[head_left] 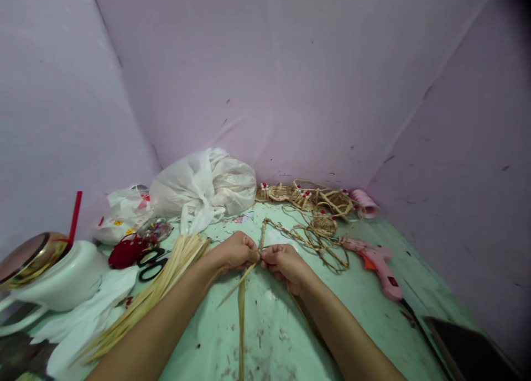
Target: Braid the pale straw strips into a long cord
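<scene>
My left hand point(238, 252) and my right hand point(286, 264) meet over the middle of the table, fingertips pinched close together. Both grip the near end of a braided straw cord point(263, 234), which runs up from my fingers, bends, and trails off to the right in loose coils point(327, 248). Loose straw strands point(241, 325) hang from the pinch toward me, and another passes beneath my right hand. Beside my left forearm lies a bundle of pale flat straw strips point(166, 284). Exactly how the strands cross between my fingertips is hidden.
Left are black-handled scissors point(152, 265), dark red yarn point(126, 252) and a white pot point(78, 276). Behind sit a white plastic bag point(207, 184) and coiled straw pieces with red and white beads point(305, 196). Right are a pink thread spool point(365, 203) and a pink glue gun point(379, 265) with its cord.
</scene>
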`<state>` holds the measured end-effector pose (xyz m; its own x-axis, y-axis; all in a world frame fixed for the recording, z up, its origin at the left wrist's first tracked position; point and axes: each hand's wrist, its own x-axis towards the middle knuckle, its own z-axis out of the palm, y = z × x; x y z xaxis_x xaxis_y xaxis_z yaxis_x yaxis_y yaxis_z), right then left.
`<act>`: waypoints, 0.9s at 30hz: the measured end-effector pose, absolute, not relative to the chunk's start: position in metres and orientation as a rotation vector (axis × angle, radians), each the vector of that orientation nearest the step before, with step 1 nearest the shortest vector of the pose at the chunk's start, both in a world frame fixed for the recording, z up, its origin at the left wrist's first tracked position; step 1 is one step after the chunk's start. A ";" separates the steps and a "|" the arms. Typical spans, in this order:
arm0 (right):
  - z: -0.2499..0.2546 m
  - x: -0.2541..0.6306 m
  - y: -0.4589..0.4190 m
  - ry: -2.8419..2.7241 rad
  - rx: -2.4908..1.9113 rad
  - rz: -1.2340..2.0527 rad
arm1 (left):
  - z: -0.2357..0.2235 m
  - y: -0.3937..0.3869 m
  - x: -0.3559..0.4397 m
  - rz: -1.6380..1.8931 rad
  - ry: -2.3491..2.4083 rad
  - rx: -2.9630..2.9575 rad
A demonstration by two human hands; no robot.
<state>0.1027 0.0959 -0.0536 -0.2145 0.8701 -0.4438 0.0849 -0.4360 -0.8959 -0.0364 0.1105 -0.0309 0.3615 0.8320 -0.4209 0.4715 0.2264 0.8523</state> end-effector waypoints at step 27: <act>-0.056 0.104 0.094 -1.121 -1.361 1.728 | -0.001 0.090 -0.024 0.459 1.703 1.448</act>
